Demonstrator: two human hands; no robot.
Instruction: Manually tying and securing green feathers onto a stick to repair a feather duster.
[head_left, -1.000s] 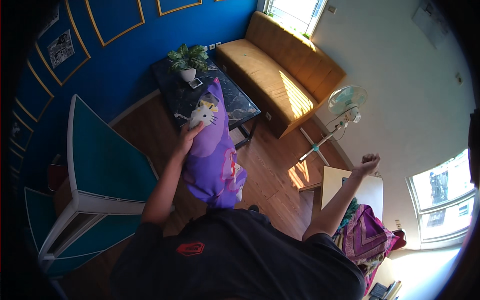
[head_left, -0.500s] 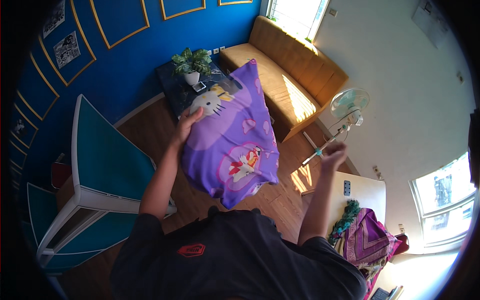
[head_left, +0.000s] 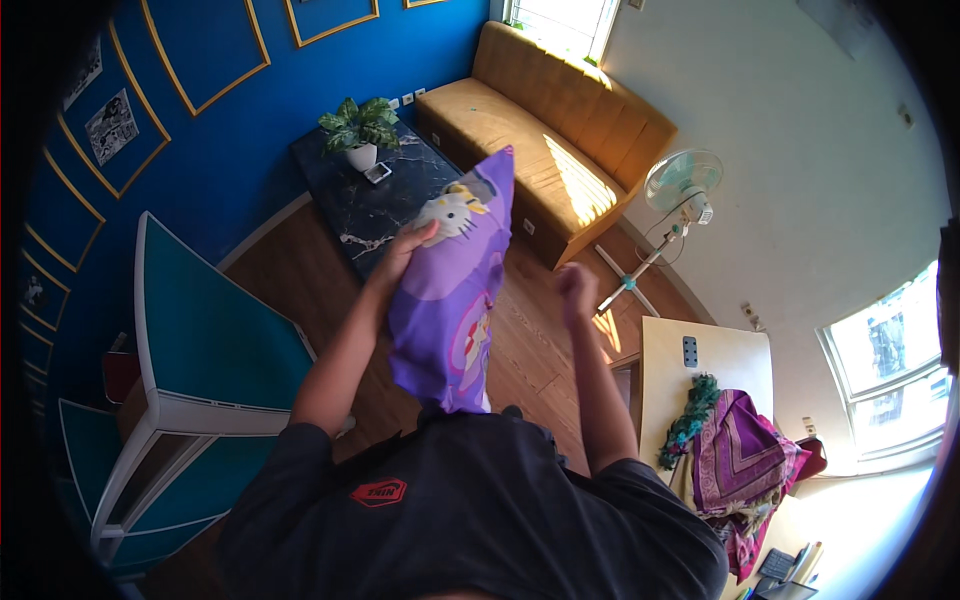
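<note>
Purple pillow [head_left: 452, 290] upright (long axis vertical), left hand [head_left: 408, 250] gripping

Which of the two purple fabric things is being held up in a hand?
The cartoon-print purple pillowcase, gripped by the left hand. The patterned purple cloth lies on the table, untouched.

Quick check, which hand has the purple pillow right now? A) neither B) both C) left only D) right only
C: the left hand grips the purple pillow near its top edge, while the right hand is raised beside it, apart from the fabric.
</note>
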